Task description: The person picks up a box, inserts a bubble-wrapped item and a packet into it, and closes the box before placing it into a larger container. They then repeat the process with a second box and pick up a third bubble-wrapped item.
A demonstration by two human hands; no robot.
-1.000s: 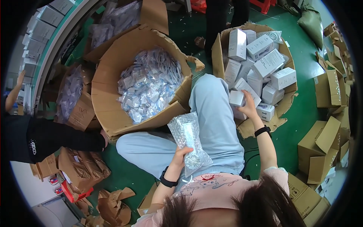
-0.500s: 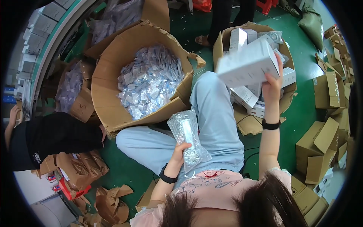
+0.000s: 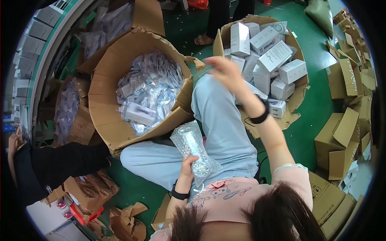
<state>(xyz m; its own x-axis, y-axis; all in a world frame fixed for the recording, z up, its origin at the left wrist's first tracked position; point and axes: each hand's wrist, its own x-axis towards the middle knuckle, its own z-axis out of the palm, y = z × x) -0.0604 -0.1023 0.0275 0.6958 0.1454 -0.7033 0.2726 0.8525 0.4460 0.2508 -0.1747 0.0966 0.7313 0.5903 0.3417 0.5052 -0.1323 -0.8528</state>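
My left hand (image 3: 188, 165) grips a bubble-wrap pouch (image 3: 192, 146) with a silvery, shiny thing inside, over my lap. What the shiny thing is, I cannot make out. My right hand (image 3: 227, 74), blurred by motion, is above my raised knee between two big cartons. Its fingers look stretched out and nothing shows in them. To its right, an open carton (image 3: 296, 109) holds several white boxes (image 3: 274, 56) heaped at angles. On the left, a large round-bent carton (image 3: 105, 86) holds a heap of small clear plastic packets (image 3: 155, 82). A pale rectangular piece (image 3: 139, 114) lies on top of them.
Open brown cartons (image 3: 343, 140) stand along the right side. Plastic-wrapped goods (image 3: 108, 28) fill another carton at the far left. A person in dark clothes (image 3: 60, 164) is at the left; another's legs (image 3: 219, 20) are beyond the cartons. Crumpled brown paper (image 3: 128, 221) lies lower left.
My right hand has let go of the white box and swung left toward the packet carton. A pale rectangular piece now shows on the packets. My left hand still holds the pouch.
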